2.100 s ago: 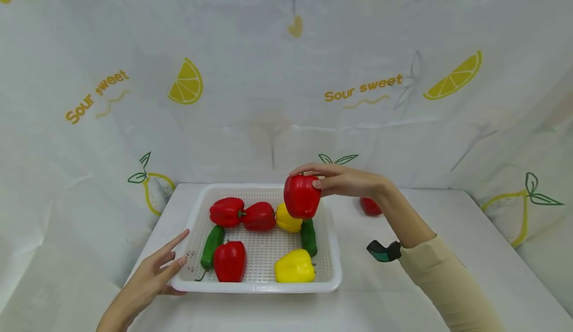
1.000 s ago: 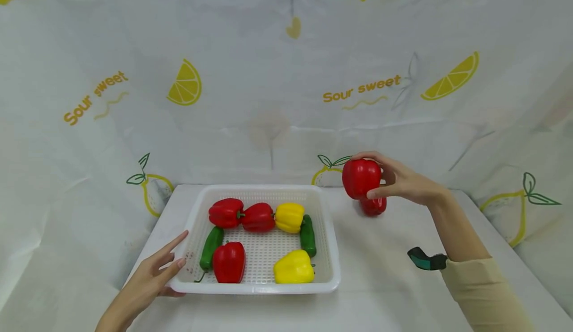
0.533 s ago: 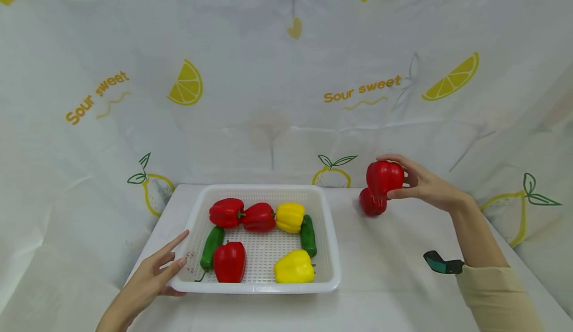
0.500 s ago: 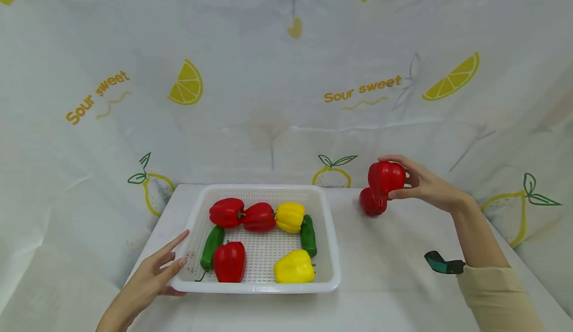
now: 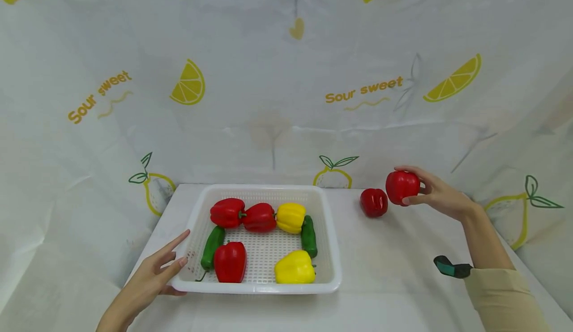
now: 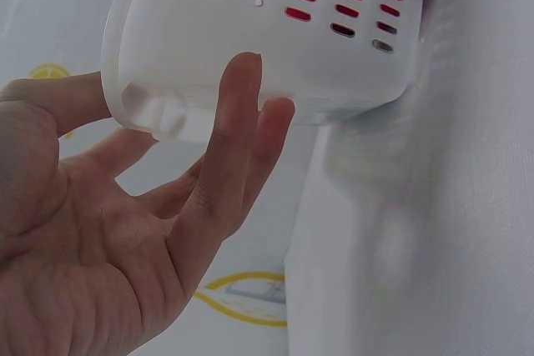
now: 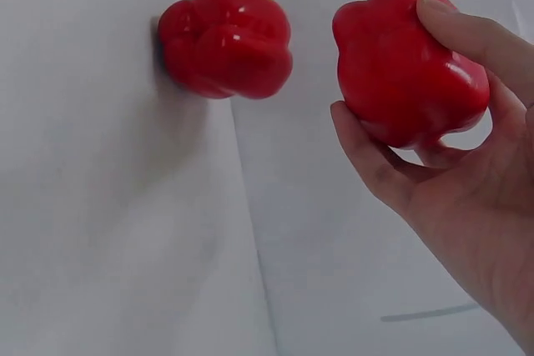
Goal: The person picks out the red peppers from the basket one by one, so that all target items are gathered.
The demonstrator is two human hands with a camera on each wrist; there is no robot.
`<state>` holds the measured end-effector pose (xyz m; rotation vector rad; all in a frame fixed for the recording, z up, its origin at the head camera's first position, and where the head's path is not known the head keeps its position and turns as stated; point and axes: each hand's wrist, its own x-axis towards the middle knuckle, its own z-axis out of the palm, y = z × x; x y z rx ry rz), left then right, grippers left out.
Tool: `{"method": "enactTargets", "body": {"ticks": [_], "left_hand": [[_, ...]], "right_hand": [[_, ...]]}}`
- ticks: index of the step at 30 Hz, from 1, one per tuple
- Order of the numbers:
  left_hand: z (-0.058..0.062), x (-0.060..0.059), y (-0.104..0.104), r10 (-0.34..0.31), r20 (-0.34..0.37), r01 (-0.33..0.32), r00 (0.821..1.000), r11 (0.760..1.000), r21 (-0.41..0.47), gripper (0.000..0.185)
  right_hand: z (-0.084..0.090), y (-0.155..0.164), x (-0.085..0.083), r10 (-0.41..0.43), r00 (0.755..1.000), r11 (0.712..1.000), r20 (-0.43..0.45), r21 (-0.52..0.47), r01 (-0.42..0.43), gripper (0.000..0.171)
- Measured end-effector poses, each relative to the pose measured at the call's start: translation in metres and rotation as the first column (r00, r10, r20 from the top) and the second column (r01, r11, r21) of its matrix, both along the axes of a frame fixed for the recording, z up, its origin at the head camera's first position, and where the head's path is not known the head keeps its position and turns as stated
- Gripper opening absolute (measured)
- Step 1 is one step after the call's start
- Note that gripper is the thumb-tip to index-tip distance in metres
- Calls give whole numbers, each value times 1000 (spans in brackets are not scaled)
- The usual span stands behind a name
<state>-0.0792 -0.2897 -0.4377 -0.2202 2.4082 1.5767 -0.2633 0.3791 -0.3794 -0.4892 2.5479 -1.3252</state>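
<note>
My right hand [image 5: 440,196] grips a red bell pepper [image 5: 402,187], thumb on one side and fingers on the other. The pepper hangs above the table's right part. Just left of it, another red bell pepper [image 5: 373,203] lies on the table; the right wrist view shows a gap between the two. At the left front corner of a white perforated basket [image 5: 255,288], my left hand [image 5: 149,276] touches the rim with its fingers extended. In the left wrist view, two fingertips [image 6: 242,72] lie by the basket's outer wall.
Inside the basket are red bell peppers [image 5: 230,262], yellow bell peppers [image 5: 294,267] and long green peppers [image 5: 309,236], set around its edges. A white curtain [image 5: 250,123] with lemon prints stands behind the white-covered table [image 5: 376,292].
My right hand has carried the red bell pepper from above the basket's right side rightward, past the one on the table, then slightly lower. My left hand and the basket stay put.
</note>
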Motion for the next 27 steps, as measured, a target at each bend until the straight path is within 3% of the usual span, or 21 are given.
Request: {"method": "enactTargets", "body": {"ticks": [9, 15, 23, 27], "left_hand": [[-1, -1, -1, -20, -14, 20, 1000, 1000, 13, 75], [-1, -1, -1, -14, -16, 14, 1000, 1000, 2, 75], [0, -1, -2, -21, -16, 21, 1000, 999, 25, 74], [-1, -1, -2, -20, -20, 20, 1000, 1000, 19, 75]], "right_hand": [[-25, 17, -5, -40, 996, 999, 75, 27, 38, 93], [-42, 19, -11, -61, 995, 996, 80, 76, 54, 96], [-54, 19, -18, -74, 989, 996, 129, 56, 67, 93], [-59, 20, -22, -75, 991, 994, 107, 88, 66, 92]]}}
